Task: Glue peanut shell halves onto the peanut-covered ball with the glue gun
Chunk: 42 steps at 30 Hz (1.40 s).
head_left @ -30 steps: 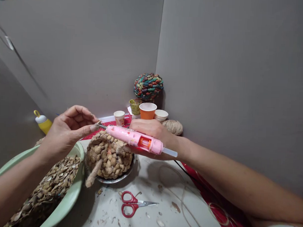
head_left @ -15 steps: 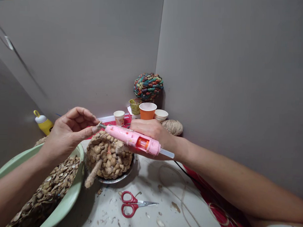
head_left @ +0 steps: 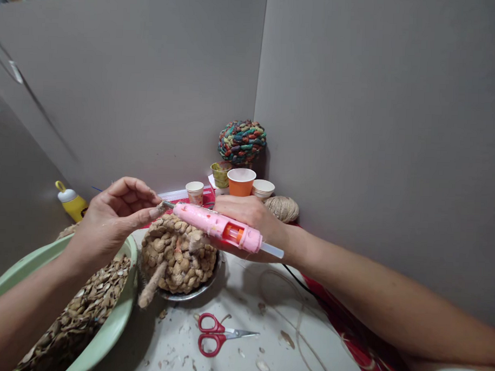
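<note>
My right hand point(head_left: 249, 207) is wrapped round a pink hot glue gun point(head_left: 213, 223) with a clear glue stick poking out of its back end. The gun's metal nozzle points left and meets my left hand point(head_left: 125, 205). Thumb and fingers there pinch a small tan piece of shell point(head_left: 162, 205), mostly hidden by the fingertips. Below the gun, a rounded form covered in shells point(head_left: 180, 259) rests in a metal bowl point(head_left: 190, 296). A thick fuzzy stub point(head_left: 152, 285) sticks out from its front.
A green basin point(head_left: 123, 305) of loose shells stands at left. Red-handled scissors point(head_left: 216, 333) lie on the white table among shell scraps. Behind are paper cups point(head_left: 241, 182), a twine ball point(head_left: 282, 208), a multicoloured woven ball point(head_left: 243, 142) and a yellow bottle point(head_left: 72, 204). Grey panels enclose the back.
Almost nothing differs. The glue gun and both hands have shifted only very slightly, and the nozzle still sits at the pinched piece of shell.
</note>
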Each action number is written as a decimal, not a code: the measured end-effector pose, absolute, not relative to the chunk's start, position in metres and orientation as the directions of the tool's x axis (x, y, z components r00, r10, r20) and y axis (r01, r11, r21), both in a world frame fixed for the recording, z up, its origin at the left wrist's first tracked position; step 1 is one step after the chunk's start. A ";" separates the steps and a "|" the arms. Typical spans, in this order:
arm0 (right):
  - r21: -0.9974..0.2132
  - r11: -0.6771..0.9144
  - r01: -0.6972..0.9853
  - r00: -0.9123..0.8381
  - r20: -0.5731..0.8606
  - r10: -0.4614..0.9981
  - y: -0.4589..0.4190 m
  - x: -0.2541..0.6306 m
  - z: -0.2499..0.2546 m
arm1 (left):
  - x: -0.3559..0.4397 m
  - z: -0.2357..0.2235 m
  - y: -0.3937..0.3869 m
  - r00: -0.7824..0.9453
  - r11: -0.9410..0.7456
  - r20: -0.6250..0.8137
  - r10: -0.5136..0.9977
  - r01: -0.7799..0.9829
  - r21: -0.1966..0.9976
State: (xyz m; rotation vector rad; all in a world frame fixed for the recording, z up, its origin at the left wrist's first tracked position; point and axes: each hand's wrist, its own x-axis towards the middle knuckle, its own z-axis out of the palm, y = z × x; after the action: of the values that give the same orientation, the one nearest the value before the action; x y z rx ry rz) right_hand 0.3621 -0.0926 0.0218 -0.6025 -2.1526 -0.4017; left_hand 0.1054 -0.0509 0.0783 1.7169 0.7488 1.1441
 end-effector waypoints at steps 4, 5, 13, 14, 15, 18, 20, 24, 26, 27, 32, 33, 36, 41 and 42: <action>0.049 0.828 0.558 -0.534 0.785 0.314 -0.095 0.363 0.023 | 0.106 0.078 -0.051 0.372 -0.362 0.347 0.861 -0.031 0.932; 0.037 0.826 0.563 -0.535 0.778 0.330 -0.095 0.363 0.023 | 0.106 0.078 -0.051 0.373 -0.351 0.341 0.863 -0.041 0.935; 0.075 0.840 0.537 -0.540 0.795 0.274 -0.096 0.362 0.026 | 0.109 0.083 -0.054 0.370 -0.270 0.285 0.884 -0.093 0.958; 0.081 0.838 0.539 -0.540 0.797 0.271 -0.096 0.362 0.026 | 0.109 0.083 -0.055 0.364 -0.263 0.280 0.889 -0.096 0.960; 0.085 0.835 0.543 -0.539 0.798 0.269 -0.095 0.361 0.026 | 0.110 0.084 -0.055 0.358 -0.257 0.276 0.892 -0.100 0.961; 0.083 0.829 0.553 -0.538 0.795 0.280 -0.094 0.362 0.025 | 0.111 0.084 -0.056 0.351 -0.241 0.263 0.899 -0.105 0.965; 0.078 0.830 0.552 -0.540 0.792 0.285 -0.094 0.362 0.025 | 0.110 0.085 -0.056 0.354 -0.232 0.255 0.900 -0.107 0.967; 0.065 0.839 0.540 -0.537 0.795 0.283 -0.095 0.361 0.024 | 0.110 0.085 -0.055 0.357 -0.215 0.246 0.901 -0.125 0.969; 0.051 0.838 0.543 -0.532 0.793 0.296 -0.096 0.361 0.024 | 0.110 0.085 -0.055 0.354 -0.211 0.246 0.902 -0.135 0.968; 0.039 0.835 0.548 -0.531 0.788 0.312 -0.096 0.361 0.024 | 0.110 0.086 -0.055 0.352 -0.209 0.245 0.904 -0.137 0.968; -0.004 0.819 0.574 -0.537 0.754 0.380 -0.099 0.362 0.024 | 0.112 0.088 -0.058 0.340 -0.197 0.235 0.911 -0.143 0.970; -0.003 0.820 0.572 -0.535 0.756 0.376 -0.099 0.362 0.024 | 0.113 0.089 -0.058 0.337 -0.198 0.236 0.912 -0.144 0.970; -0.009 0.824 0.566 -0.533 0.759 0.374 -0.100 0.361 0.025 | 0.113 0.088 -0.057 0.328 -0.205 0.242 0.913 -0.141 0.968; -0.022 0.832 0.554 -0.548 0.743 0.385 -0.102 0.362 0.025 | 0.111 0.085 -0.053 0.345 -0.208 0.248 0.905 -0.150 0.967; -0.015 0.835 0.549 -0.549 0.748 0.374 -0.102 0.362 0.025 | 0.111 0.084 -0.053 0.350 -0.204 0.247 0.904 -0.154 0.967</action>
State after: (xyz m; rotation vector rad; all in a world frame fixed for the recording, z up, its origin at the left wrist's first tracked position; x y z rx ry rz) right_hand 0.3620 -0.1019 0.0255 -0.6710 -2.2140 -0.2812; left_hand 0.1108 -0.0527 0.0845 1.4421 0.7276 1.1365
